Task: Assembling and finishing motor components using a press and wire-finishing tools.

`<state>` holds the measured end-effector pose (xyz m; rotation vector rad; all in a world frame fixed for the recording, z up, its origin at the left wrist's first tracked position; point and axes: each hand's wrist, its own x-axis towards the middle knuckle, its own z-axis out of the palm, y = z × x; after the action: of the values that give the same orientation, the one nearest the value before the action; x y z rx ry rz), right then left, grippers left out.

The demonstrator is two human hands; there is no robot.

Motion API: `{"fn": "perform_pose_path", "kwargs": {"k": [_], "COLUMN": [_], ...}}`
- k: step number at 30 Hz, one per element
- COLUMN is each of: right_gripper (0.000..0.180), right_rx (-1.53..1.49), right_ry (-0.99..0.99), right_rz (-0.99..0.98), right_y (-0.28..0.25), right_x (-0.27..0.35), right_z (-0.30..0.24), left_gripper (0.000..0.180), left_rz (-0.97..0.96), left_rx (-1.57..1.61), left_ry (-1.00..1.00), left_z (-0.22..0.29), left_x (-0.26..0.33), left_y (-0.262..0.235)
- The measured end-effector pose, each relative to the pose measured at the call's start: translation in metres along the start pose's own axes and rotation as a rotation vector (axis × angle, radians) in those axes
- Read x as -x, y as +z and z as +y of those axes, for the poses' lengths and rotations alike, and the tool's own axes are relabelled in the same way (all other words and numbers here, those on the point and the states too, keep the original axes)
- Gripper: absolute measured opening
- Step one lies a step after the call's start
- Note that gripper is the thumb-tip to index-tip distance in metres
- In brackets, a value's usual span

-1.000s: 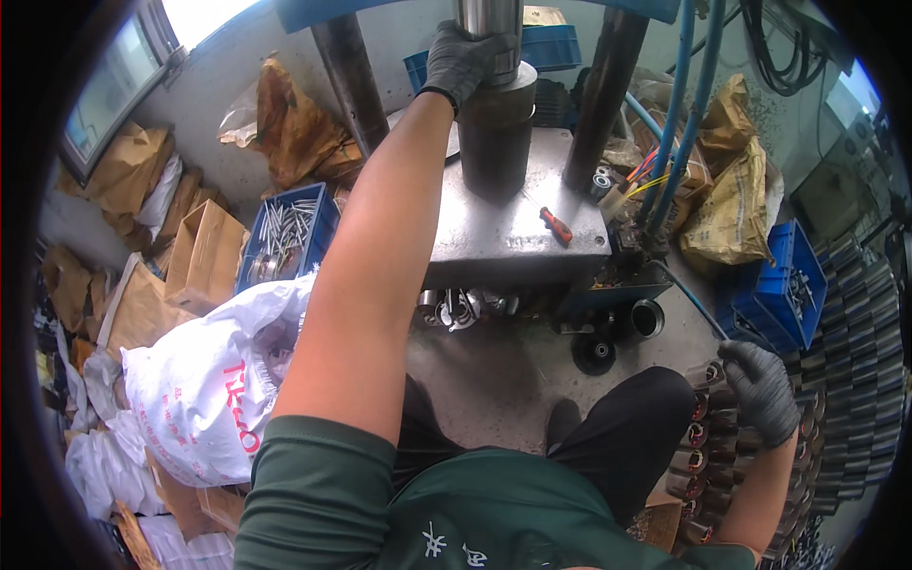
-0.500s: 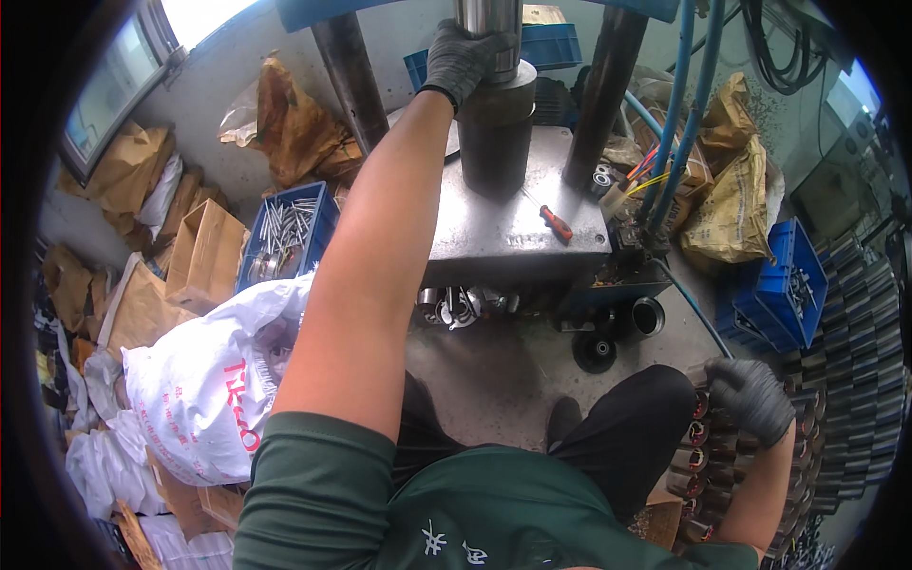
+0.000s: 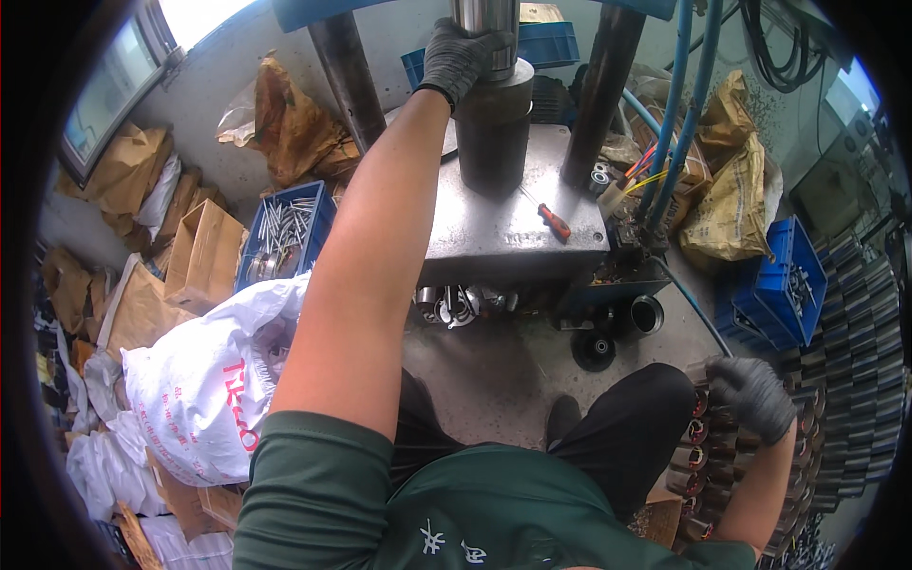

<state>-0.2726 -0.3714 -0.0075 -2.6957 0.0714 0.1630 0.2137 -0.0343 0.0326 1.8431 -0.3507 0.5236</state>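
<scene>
My left hand, in a grey glove, reaches forward with its fingers closed around a polished steel shaft of a press. Below the shaft, a thick dark metal cylinder with a pale top stands upright on the steel press table. A screwdriver with a red and black handle lies to the cylinder's right. My right hand, also gloved, is low at the right beside my knee. Its fingers curl over the edge of stacked metal cylinders with red and copper-coloured parts inside; what they grip is hidden.
Dark press columns and blue hoses flank the table. A white sack and a blue crate of rods are at left. Another blue crate stands at right. Round metal parts lie on the floor.
The view has shifted very slightly. Both hands keep the same places, and nothing else has visibly moved.
</scene>
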Motion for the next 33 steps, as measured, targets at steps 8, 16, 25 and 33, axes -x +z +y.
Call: {"fn": "perform_pose_path", "kwargs": {"k": [8,16,25,33], "right_gripper": [0.024,0.024,0.025,0.036], "right_rx": [-0.017,0.038,0.255,0.4], "right_ry": [-0.004,-0.008,-0.263,-0.18], "right_rz": [0.12,-0.001,0.924,1.025], "right_y": [0.0,-0.009,-0.089,-0.139], "right_x": [-0.001,-0.008,-0.123,-0.215], "right_z": [0.003,-0.006,0.001,-0.01], "left_gripper": [0.084,0.084,0.085,0.076], "left_rz": [-0.014,0.034,0.007,-0.069], "left_rx": [0.032,-0.015,0.005,0.08], "left_ry": [0.02,0.029,0.036,0.217], "left_z": [0.002,-0.004,0.01,0.025], "left_x": [0.002,-0.003,0.01,0.003], "left_y": [0.002,-0.001,0.002,-0.008]}}
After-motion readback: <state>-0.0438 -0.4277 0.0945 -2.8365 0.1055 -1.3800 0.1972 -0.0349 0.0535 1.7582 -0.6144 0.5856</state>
